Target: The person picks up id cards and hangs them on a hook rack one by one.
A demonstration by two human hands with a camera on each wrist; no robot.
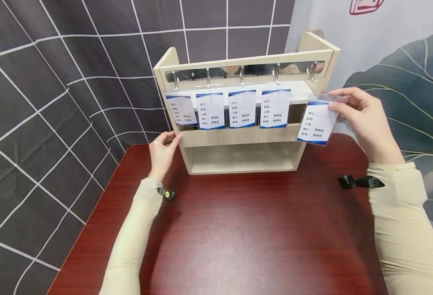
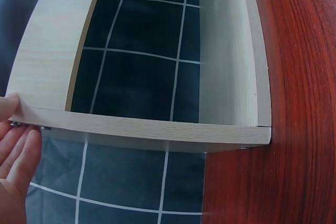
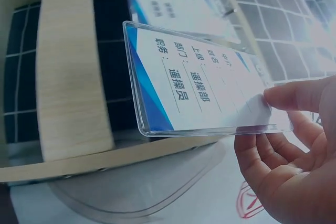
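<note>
My right hand (image 1: 369, 123) pinches the top of an ID badge (image 1: 315, 123) in a clear plastic sleeve, thumb in front and fingers behind. The badge is held tilted, in front of the right side of a pale wooden rack (image 1: 235, 137). In the right wrist view, its printed face (image 3: 194, 85) shows blue corners. My left hand (image 1: 162, 153) grips the rack's left side panel (image 2: 142, 127) between thumb and fingers. Several matching badges (image 1: 241, 108) hang in a row along the rack. The rightmost metal hook (image 1: 314, 71) carries no badge.
The rack stands at the back of a dark red wooden table (image 1: 238, 229). Behind it hangs a dark cloth with white grid lines (image 1: 102, 61). A pale wall hanging with a large leaf print (image 1: 419, 82) is at the right.
</note>
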